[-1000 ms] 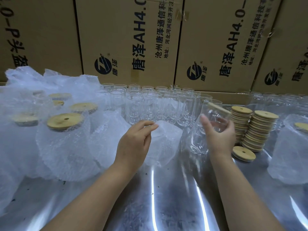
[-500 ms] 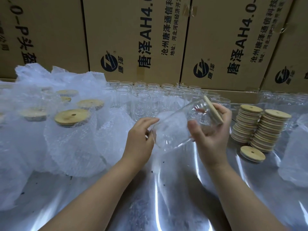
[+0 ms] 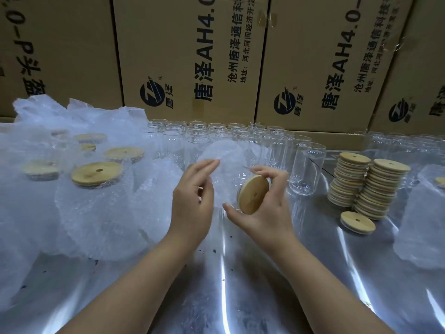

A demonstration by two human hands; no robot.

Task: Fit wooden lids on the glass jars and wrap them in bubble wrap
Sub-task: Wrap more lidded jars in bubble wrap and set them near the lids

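A right hand clamps its fingers round the rim of a wooden lid, which faces the camera on a tilted jar. The jar's clear body is hard to trace. The left hand has straight, blurred fingers at the bubble wrap, its thumb hidden. Stacked lids stand right of the fingers.

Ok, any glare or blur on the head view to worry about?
Head view: bright glare streaks run down the shiny table; left hand fingertips look slightly motion-blurred; the wooden lid held by the right hand is sharp; carton edges bow from the wide lens.
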